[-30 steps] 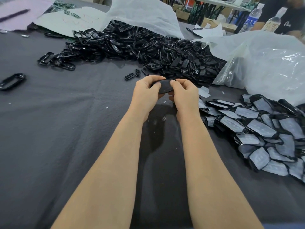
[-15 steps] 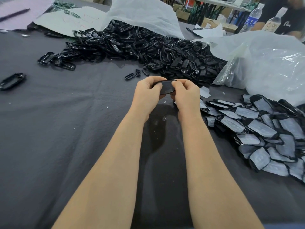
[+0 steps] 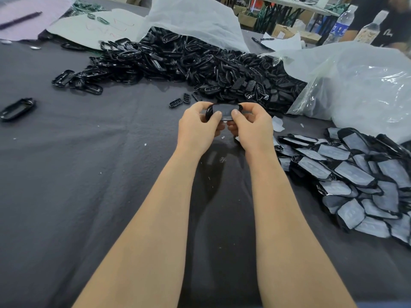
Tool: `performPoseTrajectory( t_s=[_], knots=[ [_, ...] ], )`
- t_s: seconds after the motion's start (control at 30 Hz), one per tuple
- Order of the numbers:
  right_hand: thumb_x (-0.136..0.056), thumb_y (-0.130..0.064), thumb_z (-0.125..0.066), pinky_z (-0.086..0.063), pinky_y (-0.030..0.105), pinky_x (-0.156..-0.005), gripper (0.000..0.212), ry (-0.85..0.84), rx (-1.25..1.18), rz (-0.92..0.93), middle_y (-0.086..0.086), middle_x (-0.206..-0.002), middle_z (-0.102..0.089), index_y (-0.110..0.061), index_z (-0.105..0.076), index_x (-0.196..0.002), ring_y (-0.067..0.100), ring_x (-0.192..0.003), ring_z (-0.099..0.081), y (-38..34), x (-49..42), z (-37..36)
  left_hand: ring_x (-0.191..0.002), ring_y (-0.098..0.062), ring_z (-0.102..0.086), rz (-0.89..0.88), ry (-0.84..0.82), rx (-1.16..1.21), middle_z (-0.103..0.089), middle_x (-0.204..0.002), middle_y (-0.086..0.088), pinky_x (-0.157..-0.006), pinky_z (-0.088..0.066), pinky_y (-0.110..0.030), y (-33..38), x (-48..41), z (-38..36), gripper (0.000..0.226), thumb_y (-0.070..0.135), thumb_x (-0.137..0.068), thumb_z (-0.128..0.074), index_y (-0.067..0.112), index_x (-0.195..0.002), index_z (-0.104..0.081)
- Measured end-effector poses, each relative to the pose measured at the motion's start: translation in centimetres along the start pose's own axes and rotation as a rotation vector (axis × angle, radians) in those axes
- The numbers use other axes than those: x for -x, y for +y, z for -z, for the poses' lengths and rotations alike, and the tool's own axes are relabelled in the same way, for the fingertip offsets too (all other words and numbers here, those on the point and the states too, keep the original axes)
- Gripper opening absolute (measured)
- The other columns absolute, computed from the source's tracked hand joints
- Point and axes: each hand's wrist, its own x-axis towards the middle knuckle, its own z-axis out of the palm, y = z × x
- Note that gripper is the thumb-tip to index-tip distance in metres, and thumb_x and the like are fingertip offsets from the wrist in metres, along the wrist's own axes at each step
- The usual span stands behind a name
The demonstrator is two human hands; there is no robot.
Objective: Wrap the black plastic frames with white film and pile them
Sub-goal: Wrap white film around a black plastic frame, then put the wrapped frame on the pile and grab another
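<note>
Black oval plastic frame (image 3: 225, 109) is now tilted face-up vs 0.5 s ago, pinched by L hand (image 3: 198, 127) & R hand (image 3: 252, 127), thumbs on top, above grey cloth (image 3: 106, 174). Film prob. being pressed; not yet piled w/ wrapped frames (image 3: 351, 174).

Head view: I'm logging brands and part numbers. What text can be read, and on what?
No text reads clearly.
Blue label on the water bottle: too blurred to read.
Label on the second bottle: too blurred to read.
White logo on the dark shirt: unreadable.
Red marks on the white sheet: illegible scrawl.
Held black plastic frame: no print seen.
</note>
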Motion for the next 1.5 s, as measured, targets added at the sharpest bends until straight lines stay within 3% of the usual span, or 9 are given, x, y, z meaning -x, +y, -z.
performPoseTrajectory(
  t_s=[0.1, 0.33, 0.57, 0.73, 0.93, 1.03, 1.13, 1.27, 1.5],
  knots=[
    [-0.092, -0.009, -0.057, -0.053, 0.028, -0.068, 0.01, -0.005, 0.025, 0.002, 0.005, -0.08, -0.065, -0.013, -0.056, -0.102, 0.008, -0.06, -0.061, 0.0, 0.1, -0.1, -0.065, -0.007, -0.069, -0.03, 0.02, -0.043, -0.068, -0.077, 0.001, -0.073, -0.059, -0.03, -0.1, 0.0, 0.0, 0.018, 0.008, -0.094, -0.058, 0.026, -0.092, -0.053],
    [-0.088, -0.01, -0.063, -0.05, 0.05, -0.09, 0.023, -0.038, 0.144, 0.028, 0.015, -0.096, -0.069, -0.013, -0.054, -0.109, 0.03, -0.092, -0.066, -0.3, 0.6, -0.5, -0.064, -0.004, -0.068, -0.007, 0.047, 0.034, -0.068, -0.078, 0.0, -0.066, -0.057, -0.019, -0.1, -0.1, 0.1, 0.018, 0.005, -0.095, -0.056, 0.02, -0.103, -0.052],
    [-0.089, -0.007, -0.061, -0.052, 0.045, -0.09, 0.029, 0.033, 0.071, 0.04, 0.006, -0.089, -0.067, -0.007, -0.055, -0.117, 0.026, -0.091, -0.067, -0.8, 0.9, -0.3, -0.068, -0.004, -0.069, -0.001, 0.044, 0.103, -0.069, -0.081, -0.002, -0.071, -0.057, -0.02, 0.3, 0.5, -0.6, 0.022, 0.002, -0.094, -0.055, 0.023, -0.102, -0.053],
    [-0.093, -0.015, -0.056, -0.038, 0.003, -0.067, 0.025, 0.188, 0.226, 0.198, -0.013, -0.069, -0.055, -0.013, -0.06, -0.118, 0.002, -0.067, -0.055, -1.8, 0.8, 1.8, -0.073, -0.012, -0.071, -0.034, 0.002, 0.079, -0.07, -0.086, -0.004, -0.076, -0.059, -0.028, 1.8, 0.0, -2.8, 0.027, -0.001, -0.092, -0.053, 0.025, -0.097, -0.058],
    [-0.095, -0.014, -0.053, -0.032, 0.012, -0.071, 0.022, 0.438, 0.359, 0.171, -0.002, -0.09, -0.062, -0.011, -0.062, -0.115, 0.009, -0.085, -0.053, -2.5, 0.4, 8.1, -0.065, -0.008, -0.068, -0.015, -0.182, 0.069, -0.07, -0.086, -0.006, -0.08, -0.059, -0.031, 3.7, 0.9, -9.4, 0.031, -0.002, -0.094, -0.045, 0.01, -0.118, -0.06],
    [-0.095, -0.012, -0.052, -0.028, 0.013, -0.067, 0.019, 0.53, 0.367, 0.106, 0.0, -0.092, -0.059, -0.008, -0.055, -0.113, 0.014, -0.088, -0.054, -1.8, 0.8, 11.5, -0.066, 0.002, -0.06, -0.121, -0.199, -0.186, -0.064, -0.093, 0.001, -0.065, -0.046, -0.006, 4.0, 2.2, -13.0, 0.031, 0.006, -0.092, -0.047, 0.011, -0.121, -0.058],
    [-0.095, -0.013, -0.052, -0.027, 0.016, -0.067, 0.02, 0.584, 0.45, 0.018, 0.003, -0.097, -0.062, -0.007, -0.053, -0.114, 0.02, -0.097, -0.055, -0.9, 1.6, 14.1, -0.081, -0.015, -0.052, -0.217, -0.208, -0.455, -0.059, -0.095, 0.0, -0.064, -0.033, -0.016, 3.6, 3.5, -15.7, 0.029, 0.013, -0.091, -0.05, 0.011, -0.12, -0.056],
    [-0.096, -0.018, -0.05, -0.033, 0.035, -0.091, 0.02, 0.626, 0.61, -0.109, 0.004, -0.108, -0.066, -0.015, -0.053, -0.115, 0.026, -0.11, -0.051, 0.4, 2.2, 15.7, -0.112, -0.028, -0.05, -0.243, -0.246, -0.794, -0.059, -0.118, -0.006, -0.09, -0.039, -0.038, 2.6, 4.1, -18.2, 0.03, 0.023, -0.09, -0.053, 0.016, -0.118, -0.058],
    [-0.093, -0.015, -0.053, -0.03, 0.039, -0.096, 0.027, 0.625, 0.789, -0.209, 0.006, -0.129, -0.048, -0.021, -0.055, -0.119, 0.028, -0.121, -0.04, 1.1, 1.8, 16.0, -0.125, -0.031, -0.039, -0.191, -0.276, -0.986, -0.047, -0.131, -0.009, -0.098, -0.03, -0.04, 1.3, 3.9, -18.7, 0.035, 0.032, -0.09, -0.056, 0.021, -0.123, -0.056]
  ],
)
